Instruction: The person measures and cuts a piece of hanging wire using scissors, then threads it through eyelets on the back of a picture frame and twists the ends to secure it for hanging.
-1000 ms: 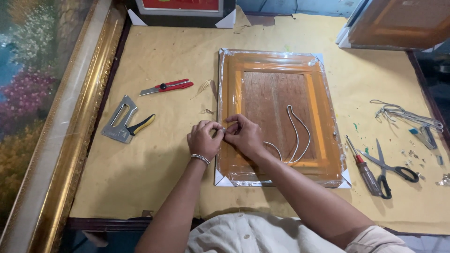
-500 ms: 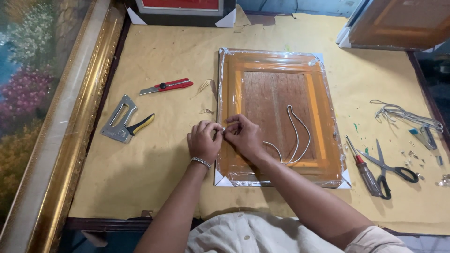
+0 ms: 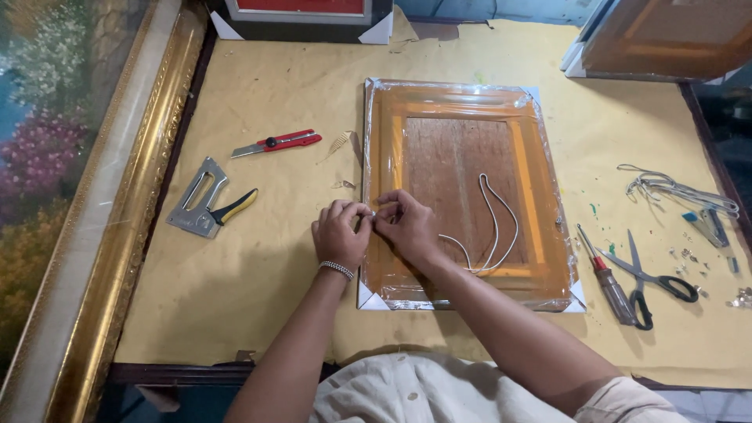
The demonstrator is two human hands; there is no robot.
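A plastic-wrapped orange wooden picture frame (image 3: 533, 188) lies face down on the brown paper. A white cord (image 3: 493, 227) loops across its backing board. My left hand (image 3: 338, 233) and my right hand (image 3: 407, 225) meet at the frame's left edge, fingertips pinched together on the cord's end and a small fitting there. A beaded bracelet sits on my left wrist.
A staple gun (image 3: 205, 198) and a red utility knife (image 3: 278, 143) lie to the left. A screwdriver (image 3: 607, 276), black scissors (image 3: 648, 278), spare cord (image 3: 674, 188) and small hardware lie to the right. A large gilt-framed painting (image 3: 94, 196) borders the left side; more frames stand at the back.
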